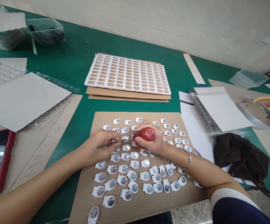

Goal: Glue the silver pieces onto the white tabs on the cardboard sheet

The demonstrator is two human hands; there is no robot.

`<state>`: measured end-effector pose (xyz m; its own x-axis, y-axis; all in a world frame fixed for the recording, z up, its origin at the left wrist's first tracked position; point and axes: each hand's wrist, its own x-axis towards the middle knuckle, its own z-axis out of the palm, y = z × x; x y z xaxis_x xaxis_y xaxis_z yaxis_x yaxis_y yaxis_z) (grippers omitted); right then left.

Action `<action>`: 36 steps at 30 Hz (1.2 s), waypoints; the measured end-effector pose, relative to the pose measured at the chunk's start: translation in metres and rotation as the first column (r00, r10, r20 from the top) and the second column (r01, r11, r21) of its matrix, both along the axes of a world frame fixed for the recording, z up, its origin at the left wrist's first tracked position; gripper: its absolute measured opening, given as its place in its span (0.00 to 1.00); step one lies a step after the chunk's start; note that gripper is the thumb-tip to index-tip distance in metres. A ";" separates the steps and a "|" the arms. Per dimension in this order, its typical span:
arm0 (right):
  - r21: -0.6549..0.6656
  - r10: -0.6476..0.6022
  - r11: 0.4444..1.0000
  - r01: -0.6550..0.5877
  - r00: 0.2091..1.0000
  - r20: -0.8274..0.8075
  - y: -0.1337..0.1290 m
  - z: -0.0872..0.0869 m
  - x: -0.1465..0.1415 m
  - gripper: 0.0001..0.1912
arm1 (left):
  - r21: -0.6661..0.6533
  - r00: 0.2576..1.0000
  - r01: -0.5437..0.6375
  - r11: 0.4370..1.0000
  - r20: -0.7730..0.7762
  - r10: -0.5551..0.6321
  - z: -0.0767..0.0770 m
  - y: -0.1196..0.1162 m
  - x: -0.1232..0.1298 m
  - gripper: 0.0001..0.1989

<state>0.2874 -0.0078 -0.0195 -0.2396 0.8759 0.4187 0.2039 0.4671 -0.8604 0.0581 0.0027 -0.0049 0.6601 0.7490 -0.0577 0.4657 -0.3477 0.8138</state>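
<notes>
My left hand (103, 141) pinches thin metal tweezers (103, 146), whose tips reach a small white tab with a round silver disc (125, 138). Wrapped in the fingers of my right hand (157, 140) is a red squeeze bottle (145, 133), tilted with its rounded base toward me. Its nozzle end points toward the same tab; I cannot tell whether it touches. Many similar tabs, each with a silver disc, lie in loose rows on a brown cardboard sheet (88, 189) under both hands. My hands hide some of the tabs.
A white grid tray (127, 74) sits on cardboard beyond the sheet. At left are a grey board (29, 96), bubble wrap, a red-cased phone (5, 165) and a clear bin (46, 29). White cards (223, 105) and a dark cloth (241, 158) lie at right.
</notes>
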 end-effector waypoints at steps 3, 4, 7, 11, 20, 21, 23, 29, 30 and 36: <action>0.006 0.003 1.000 -0.003 1.000 -0.008 0.000 -0.001 0.000 0.13 | 0.007 1.000 -0.008 1.000 -0.007 0.008 0.001 0.000 0.000 0.05; 0.008 0.004 1.000 -0.004 1.000 -0.008 0.000 -0.001 0.001 0.13 | 0.008 1.000 -0.010 1.000 -0.011 0.010 0.001 0.000 0.000 0.05; 0.015 -0.002 1.000 0.002 1.000 -0.011 0.001 -0.002 0.001 0.13 | 0.005 1.000 -0.015 1.000 -0.012 0.015 0.000 0.000 0.000 0.05; 0.017 -0.003 1.000 0.004 1.000 -0.022 0.001 -0.003 0.000 0.14 | 0.000 1.000 -0.009 1.000 0.005 0.009 -0.002 0.000 -0.001 0.04; 0.025 0.002 1.000 -0.001 1.000 -0.030 0.001 -0.004 0.000 0.13 | 0.008 1.000 0.004 1.000 -0.007 -0.004 0.003 0.000 0.000 0.05; 0.026 0.001 1.000 0.000 0.999 -0.032 0.001 -0.004 0.000 0.13 | 0.007 1.000 0.001 1.000 -0.008 -0.001 0.004 -0.001 0.000 0.05; 0.026 -0.001 1.000 0.002 0.999 -0.034 0.002 -0.005 0.000 0.14 | -0.005 1.000 -0.001 1.000 -0.005 0.001 0.004 -0.001 0.000 0.05; 0.033 -0.007 0.999 0.008 1.000 -0.028 0.001 -0.005 0.001 0.13 | -0.019 1.000 -0.001 1.000 0.001 0.001 0.002 -0.001 -0.001 0.05; 0.032 -0.010 0.999 0.010 1.000 -0.023 0.001 -0.005 0.001 0.13 | -0.016 1.000 0.004 1.000 0.002 -0.004 0.002 -0.001 -0.001 0.05; 0.029 -0.022 0.999 0.022 1.000 -0.003 0.001 -0.003 0.000 0.14 | -0.020 1.000 0.004 1.000 -0.013 -0.004 0.004 -0.001 0.000 0.06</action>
<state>0.2877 -0.0068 -0.0224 -0.2196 0.8684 0.4447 0.2119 0.4873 -0.8471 0.0582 0.0019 -0.0005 0.6623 0.7448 -0.0817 0.4752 -0.3333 0.8143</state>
